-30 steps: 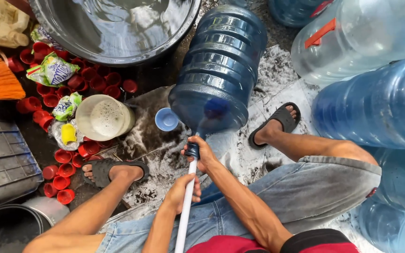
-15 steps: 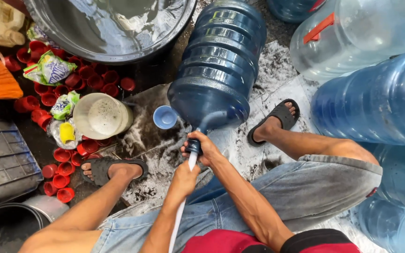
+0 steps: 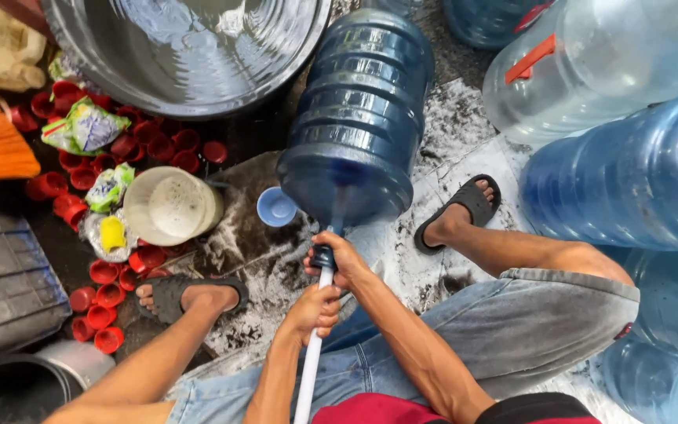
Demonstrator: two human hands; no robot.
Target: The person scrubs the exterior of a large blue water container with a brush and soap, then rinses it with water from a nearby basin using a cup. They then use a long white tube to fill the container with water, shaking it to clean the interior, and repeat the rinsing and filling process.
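1. My right hand [image 3: 340, 259] – grip clamped round the dark collar at the top of the white pole [image 3: 311, 353], right at the mouth of the blue jug [image 3: 359, 126].
2. My left hand [image 3: 313, 308] – grip shut round the same pole, just below the right hand; the two hands nearly touch.
3. One pole only; it runs from the bottom edge up btw my knees into the jug's neck.
4. The blue jug lies on its side on the wet floor [image 3: 253, 235], neck twd me, base pointing away, btw my two feet.
5. One small blue cap [image 3: 276, 207] sits on the floor just left of the jug's shoulder, open side up.
6. Jugs round me: one clear w/ an orange handle [image 3: 590, 63] top right, one big blue [image 3: 629, 180] right of my leg, plus parts of approx. three more at the frame edges – can't count those exactly.
7. One metal basin [image 3: 190, 47] holding water, top left, near the jug's base.
8. One cream bucket [image 3: 170, 206] left of the cap.
9. Red caps [image 3: 103, 314] scattered on the left – well over twenty, too many to count exactly.
10. Two black sandals [image 3: 472, 206], one on each foot.
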